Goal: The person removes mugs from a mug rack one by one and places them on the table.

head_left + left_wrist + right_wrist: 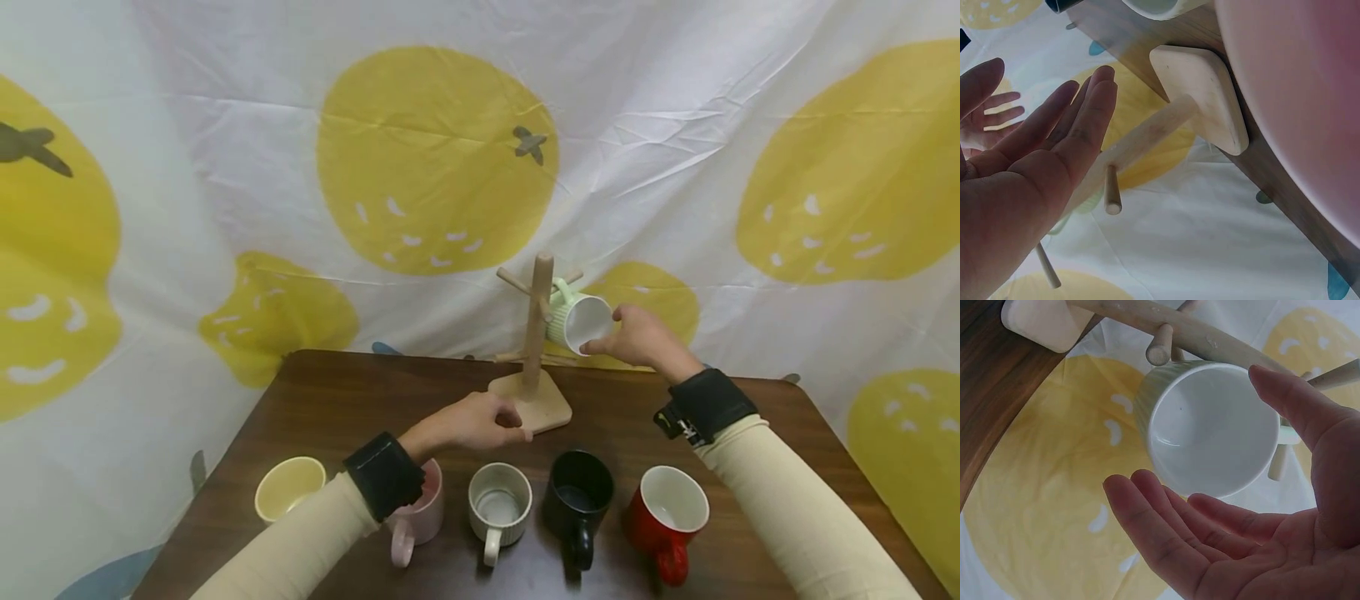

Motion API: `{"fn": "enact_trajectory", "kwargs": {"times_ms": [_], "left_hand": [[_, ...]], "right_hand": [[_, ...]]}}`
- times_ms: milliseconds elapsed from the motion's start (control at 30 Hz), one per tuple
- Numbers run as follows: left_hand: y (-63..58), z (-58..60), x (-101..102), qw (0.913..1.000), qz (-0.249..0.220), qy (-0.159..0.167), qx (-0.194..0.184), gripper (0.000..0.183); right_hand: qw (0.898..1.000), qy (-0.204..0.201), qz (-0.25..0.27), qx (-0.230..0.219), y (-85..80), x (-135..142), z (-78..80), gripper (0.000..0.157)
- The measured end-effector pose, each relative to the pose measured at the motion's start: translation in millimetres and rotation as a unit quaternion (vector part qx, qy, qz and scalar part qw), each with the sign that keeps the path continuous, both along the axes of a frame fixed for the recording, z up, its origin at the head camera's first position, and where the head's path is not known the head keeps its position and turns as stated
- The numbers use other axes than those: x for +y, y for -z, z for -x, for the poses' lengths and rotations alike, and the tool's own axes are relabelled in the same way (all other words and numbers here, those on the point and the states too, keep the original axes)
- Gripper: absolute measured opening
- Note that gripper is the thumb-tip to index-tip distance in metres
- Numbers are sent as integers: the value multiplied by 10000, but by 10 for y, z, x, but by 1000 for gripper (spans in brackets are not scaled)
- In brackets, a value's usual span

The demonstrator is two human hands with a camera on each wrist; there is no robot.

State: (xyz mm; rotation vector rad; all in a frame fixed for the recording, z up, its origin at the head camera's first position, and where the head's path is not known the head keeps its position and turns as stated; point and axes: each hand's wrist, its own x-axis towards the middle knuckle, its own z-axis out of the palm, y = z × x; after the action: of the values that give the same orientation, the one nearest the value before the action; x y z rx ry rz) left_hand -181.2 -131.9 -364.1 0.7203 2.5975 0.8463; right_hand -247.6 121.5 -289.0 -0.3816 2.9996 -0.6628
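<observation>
A pale green ribbed mug (557, 329) with a white inside hangs by its handle on an upper peg of a wooden mug tree (536, 325), its mouth facing my right hand (637, 337). In the right wrist view the thumb (1297, 403) of that hand overlaps the rim and the other fingers spread below it, not curled round the mug. My left hand (474, 423) is beside the front left edge of the tree's square base (547, 408); the left wrist view shows its fingers (1088, 125) extended and holding nothing.
Along the near side of the dark wooden table (360, 383) stand a yellow mug (288, 487), a pink mug (426, 517), a white ribbed mug (500, 504), a black mug (579, 496) and a red mug (667, 521). A lemon-print cloth (262, 167) hangs behind the table.
</observation>
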Motion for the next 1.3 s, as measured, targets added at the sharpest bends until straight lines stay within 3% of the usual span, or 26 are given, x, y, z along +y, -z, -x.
{"fn": "enact_trajectory", "kwargs": {"times_ms": [300,567,833,1133,1300], "left_hand": [[-10,-21,-33,10000,-7,84,-3,21],[-26,-49,-44,10000,-21,86,-29,20],[-46,-75,-51,9999,-28,59,81,21],[-27,-92,-46,9999,-151,28,45,21],[-11,-106,-22,9995,-279,-81,-158,36]], "right_hand": [[9998,-15,170,101,-22,-45,54,69],[9998,-6,71,194,-41,-109,70,89],[9999,109,127,16,-40,-193,103,98],[9985,393,371,14,45,-192,124,99],[9973,551,486,10,91,-184,124,99]]}}
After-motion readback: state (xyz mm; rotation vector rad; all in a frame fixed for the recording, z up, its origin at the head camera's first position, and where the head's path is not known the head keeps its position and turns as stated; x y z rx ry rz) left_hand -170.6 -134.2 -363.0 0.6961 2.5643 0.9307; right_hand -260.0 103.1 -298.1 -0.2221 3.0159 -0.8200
